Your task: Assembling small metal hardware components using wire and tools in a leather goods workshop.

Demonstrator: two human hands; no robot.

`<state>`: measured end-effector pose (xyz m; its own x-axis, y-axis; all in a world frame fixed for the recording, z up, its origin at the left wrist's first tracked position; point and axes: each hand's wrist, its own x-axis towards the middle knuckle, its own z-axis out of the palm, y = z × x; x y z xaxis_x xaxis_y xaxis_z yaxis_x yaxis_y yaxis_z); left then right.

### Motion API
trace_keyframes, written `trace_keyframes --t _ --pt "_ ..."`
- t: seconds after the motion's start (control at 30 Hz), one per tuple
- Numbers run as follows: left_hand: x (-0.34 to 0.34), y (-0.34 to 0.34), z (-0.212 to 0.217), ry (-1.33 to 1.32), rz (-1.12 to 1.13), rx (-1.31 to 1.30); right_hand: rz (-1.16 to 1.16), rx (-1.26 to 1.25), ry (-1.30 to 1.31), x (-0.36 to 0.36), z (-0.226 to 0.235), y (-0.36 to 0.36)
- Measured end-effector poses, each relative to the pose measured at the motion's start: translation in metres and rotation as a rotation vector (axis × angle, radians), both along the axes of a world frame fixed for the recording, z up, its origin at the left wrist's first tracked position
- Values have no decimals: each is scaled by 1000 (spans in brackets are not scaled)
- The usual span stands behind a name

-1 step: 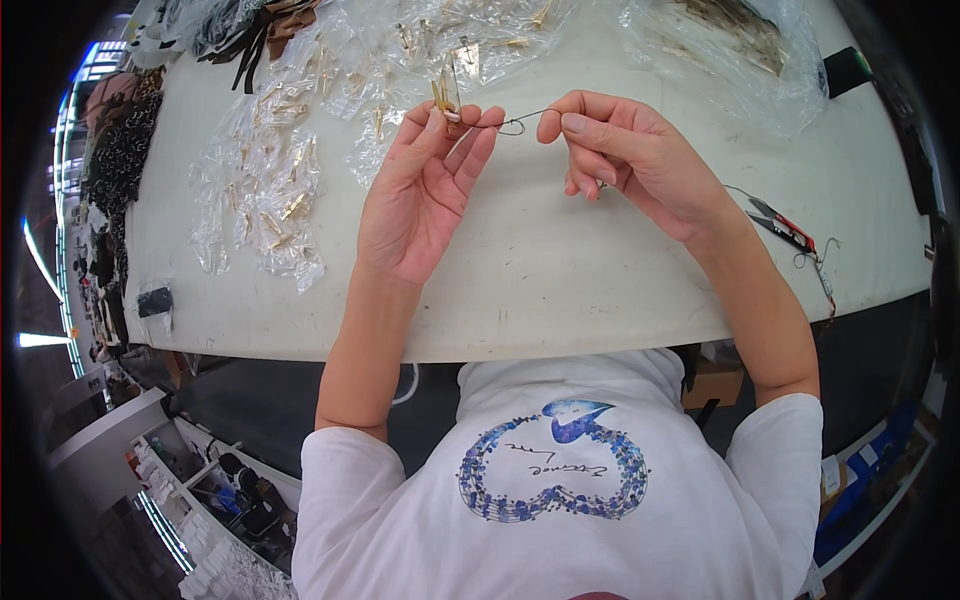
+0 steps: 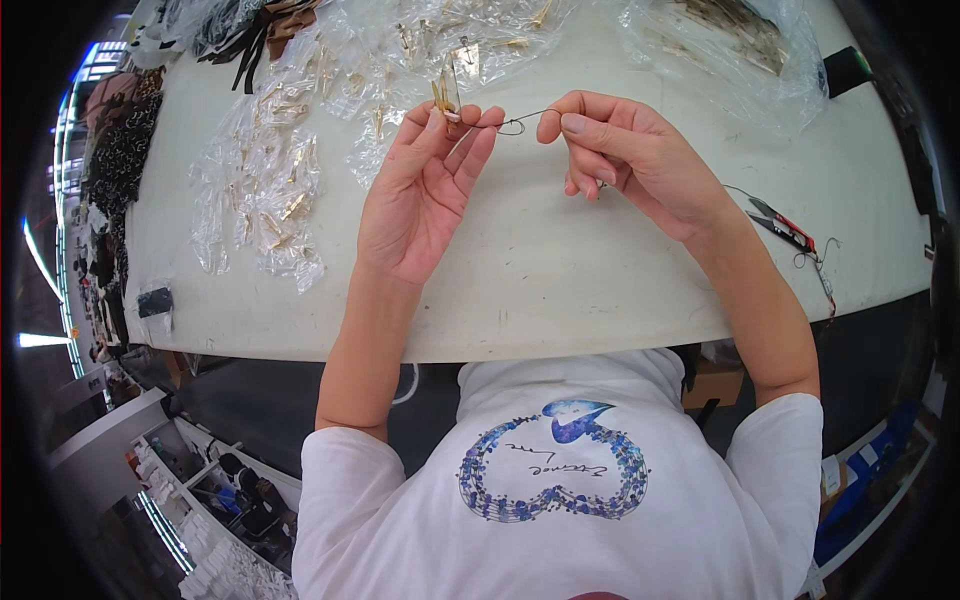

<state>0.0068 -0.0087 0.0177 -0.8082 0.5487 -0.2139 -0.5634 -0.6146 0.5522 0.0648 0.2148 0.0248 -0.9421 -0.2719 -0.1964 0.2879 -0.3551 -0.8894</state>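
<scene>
Fingers, left: thumb and forefinger of the left hand [image 2: 425,195] are pinched shut on a small gold clip [image 2: 446,97] and on the near end of a thin wire [image 2: 512,124]; the other fingers stand loosely straight, palm turned up toward the camera.
Fingers, right: thumb and forefinger of the right hand [image 2: 625,155] are closed on the far end of the same wire; the remaining fingers curl in toward the palm.
Wire: stretched between the 2 hands, held up above the table, with a small loop near its middle.
Gold clip: upright at the left fingertips, touching the wire's end; how it is joined to the wire is too small to tell.
Table [image 2: 560,280]: pale, with a rounded near edge, and both forearms reach over it.
Bags of gold parts [image 2: 265,195]: clear plastic, spread over the left and far side of the table, well apart from the hands.
Big clear bag [image 2: 730,55]: far right of the table, holding darker brownish pieces.
Snips [image 2: 785,225]: red-handled, lying on the table just beside the right wrist, with loose wire trailing near them.
Black box [image 2: 848,70]: at the far right edge of the table.
Shirt [image 2: 560,500]: white, with a blue heart-shaped print.
</scene>
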Motion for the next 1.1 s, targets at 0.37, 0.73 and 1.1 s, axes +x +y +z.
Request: trace_keyframes --t 0.37,0.73,1.1 --pt "-2 -3 -2 -33 -14 136 4 96 31 1 0 -3" --pt "-1 -4 0 17 -111 141 -267 515 491 3 -4 -15" --pt "3 5 1 115 -108 1 -199 472 416 6 -3 -20"
